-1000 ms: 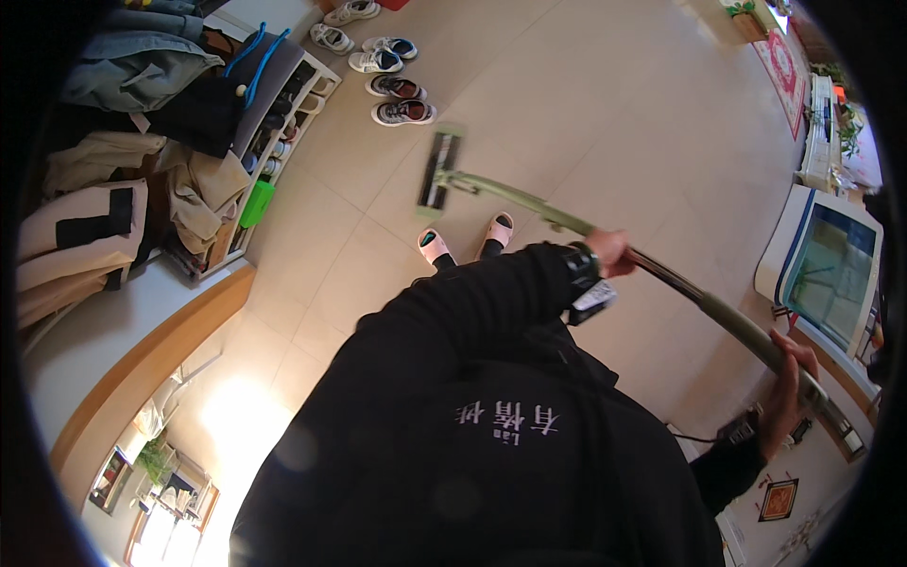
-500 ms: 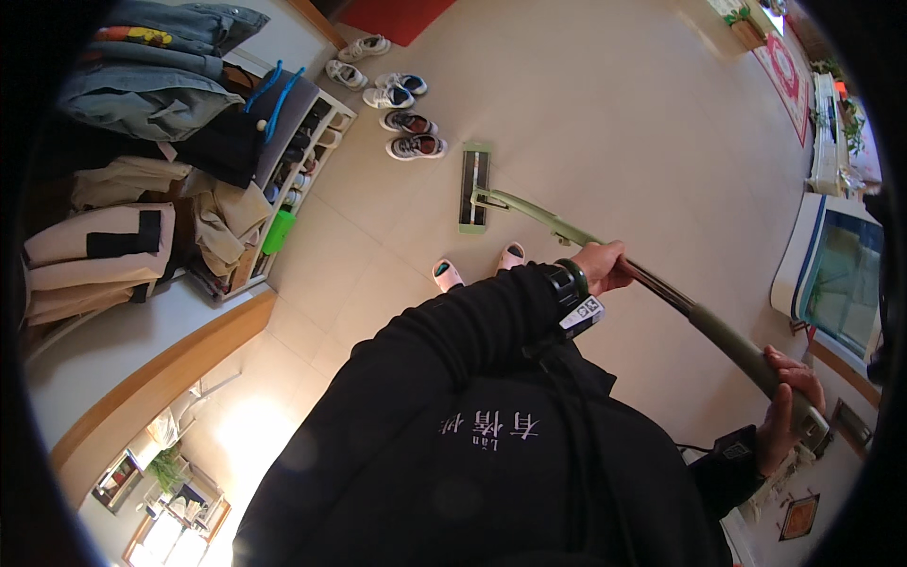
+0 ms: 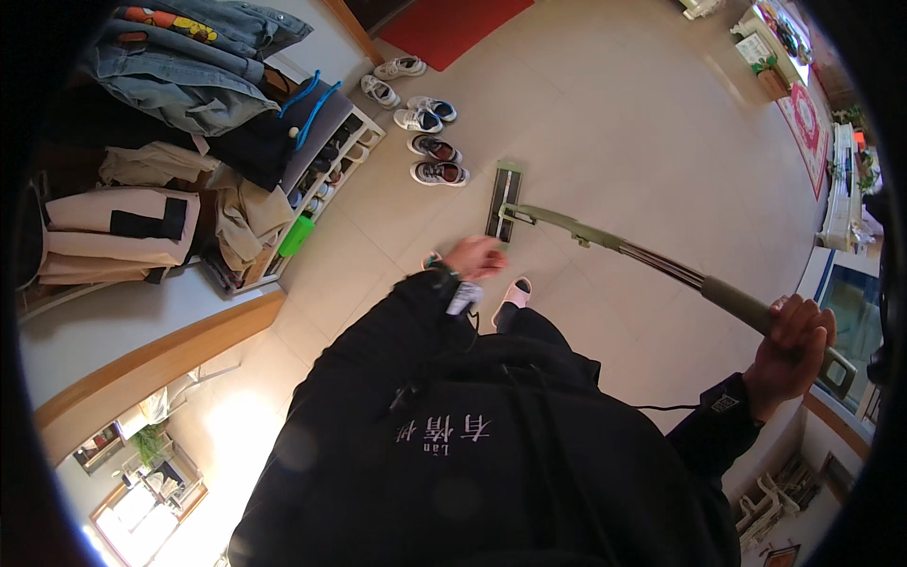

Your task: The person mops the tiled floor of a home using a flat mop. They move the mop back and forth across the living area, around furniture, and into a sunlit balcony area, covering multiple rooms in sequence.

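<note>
The right hand (image 3: pixel 801 326) wraps the green flat mop (image 3: pixel 663 266) near its handle's top; the left hand (image 3: pixel 475 258) is empty, loosely spread. Gripping midway would likely steady it.

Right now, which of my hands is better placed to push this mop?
Your right hand, probably: it grips the mop handle near its upper end. Your left hand is off the handle, and nothing shows in it.

Mop grip (image 3: pixel 737 304) in right hand (image 3: pixel 801 333): smooth matt plastic. Mop pole (image 3: pixel 664 270), between hands: glossy metal. Mop head (image 3: pixel 504 194), just beyond left hand (image 3: pixel 475 258): matt plastic. Floor (image 3: pixel 642 142) beyond both: smooth tile, faint sheen. Hoodie (image 3: pixel 472 378), behind hands: matt cloth. Jacket (image 3: pixel 189 85), left of left hand: creased denim.
</note>
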`<state>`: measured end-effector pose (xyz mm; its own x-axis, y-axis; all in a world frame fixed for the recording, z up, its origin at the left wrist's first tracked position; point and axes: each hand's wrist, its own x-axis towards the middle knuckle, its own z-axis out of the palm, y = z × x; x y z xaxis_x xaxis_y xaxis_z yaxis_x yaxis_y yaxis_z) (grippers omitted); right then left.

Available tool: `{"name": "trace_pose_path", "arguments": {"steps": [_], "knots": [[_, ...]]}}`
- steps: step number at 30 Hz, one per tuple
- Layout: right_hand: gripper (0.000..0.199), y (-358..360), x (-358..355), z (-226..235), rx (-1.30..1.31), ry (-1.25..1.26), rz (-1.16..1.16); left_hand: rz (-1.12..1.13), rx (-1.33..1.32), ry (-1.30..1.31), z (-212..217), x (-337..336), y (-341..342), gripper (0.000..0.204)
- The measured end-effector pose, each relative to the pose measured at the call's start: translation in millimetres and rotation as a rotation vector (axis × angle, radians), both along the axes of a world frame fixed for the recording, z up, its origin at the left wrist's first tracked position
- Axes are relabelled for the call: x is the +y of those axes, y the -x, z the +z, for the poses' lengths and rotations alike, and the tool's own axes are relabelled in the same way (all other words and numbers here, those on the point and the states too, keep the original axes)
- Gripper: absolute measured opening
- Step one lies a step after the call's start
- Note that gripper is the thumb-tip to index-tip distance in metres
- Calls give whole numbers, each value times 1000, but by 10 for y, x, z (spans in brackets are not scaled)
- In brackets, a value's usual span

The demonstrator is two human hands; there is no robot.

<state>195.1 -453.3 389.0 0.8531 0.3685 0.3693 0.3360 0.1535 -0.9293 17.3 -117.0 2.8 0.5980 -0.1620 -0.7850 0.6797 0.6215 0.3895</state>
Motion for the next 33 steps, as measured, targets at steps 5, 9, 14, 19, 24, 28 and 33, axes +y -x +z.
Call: {"name": "trace_pose_path", "arguments": {"steps": [5, 9, 14, 19, 24, 28, 33], "knots": [[29, -270, 597, -22, 46, -209, -92, 507, 291, -25, -815, 1553, 1484, 20], [27, -446, 1176, 37, 40, -265, -236, 537, 532, -130, -1188, 2544, 2569, 22], [26, -526, 1899, 65, 26, -284, -354, 592, 644, -262, -1096, 3502, 2896, 19], [30, -530, 2513, 95, 32, -239, -268, 545, 411, -361, -827, 4234, 2426, 18], [34, -578, 2981, 110, 15, -221, -193, 632, 337, -201, -771, 4365, 2282, 11], [33, -570, 3270, 109, 5, -210, -217, 710, 411, -44, -821, 4471, 2699, 20], [33, -519, 3588, 91, -18, -193, -241, 828, 568, -92, -926, 4691, 3292, 19]]}}
